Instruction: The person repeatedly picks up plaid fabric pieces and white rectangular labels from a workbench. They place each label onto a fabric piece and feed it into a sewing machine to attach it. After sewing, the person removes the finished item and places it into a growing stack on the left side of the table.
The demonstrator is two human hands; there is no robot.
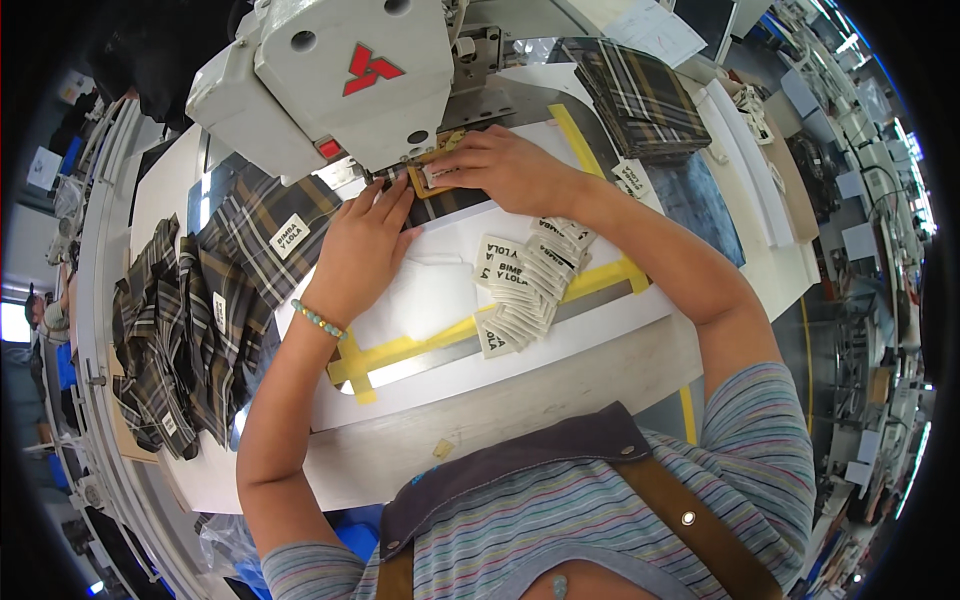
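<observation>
At the needle area of a white sewing machine point(350, 85), both my hands are close together. My left hand point(362, 240) lies with fingers stretched out and fingertips on dark plaid fabric, beside a small brass-coloured frame point(418, 184). From the right, my right hand point(515, 172) reaches over the frame, fingers bent and closed around a small white fabric label point(438, 178). The label is partly hidden by the fingers. Under the frame runs a strip of the plaid fabric point(450, 203). A pile of loose white labels point(525, 285) lies just below my right wrist.
Plaid pieces with labels on them point(240, 250) heap at the left and hang off the table edge. A folded plaid stack point(645, 100) sits at the far right. Yellow tape point(420, 350) borders the white work surface point(415, 300). The machine head overhangs my hands.
</observation>
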